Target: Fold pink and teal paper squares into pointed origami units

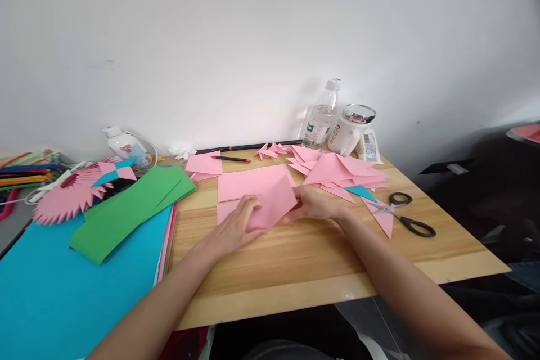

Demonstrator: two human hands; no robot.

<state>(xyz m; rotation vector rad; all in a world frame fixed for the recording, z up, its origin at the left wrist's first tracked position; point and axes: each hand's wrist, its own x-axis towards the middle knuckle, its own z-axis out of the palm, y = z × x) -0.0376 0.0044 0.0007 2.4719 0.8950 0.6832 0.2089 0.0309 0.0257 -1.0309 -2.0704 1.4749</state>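
Observation:
A sheet of pink paper (pixel 274 202) is held between my two hands, tilted over the wooden table. My left hand (pixel 238 225) grips its left side, fingers on top and thumb at the near edge. At the right edge, my right hand (pixel 310 203) pinches the sheet, its fingertips partly hidden behind the paper. Beneath and beyond it lie flat pink paper pieces (pixel 242 181). To the right is a heap of pink paper triangles (pixel 333 169) with a blue paper triangle (pixel 360 192). Black-handled scissors (pixel 403 216) rest partly on another pink triangle (pixel 383 222).
Against the wall stand a water bottle (pixel 323 118) and a white mug (pixel 351 130). A dark pencil (pixel 230 158) lies at the back. On the left, green paper strips (pixel 126 214) cover part of a blue sheet stack (pixel 93 292), near a folded pink paper fan (pixel 67 197).

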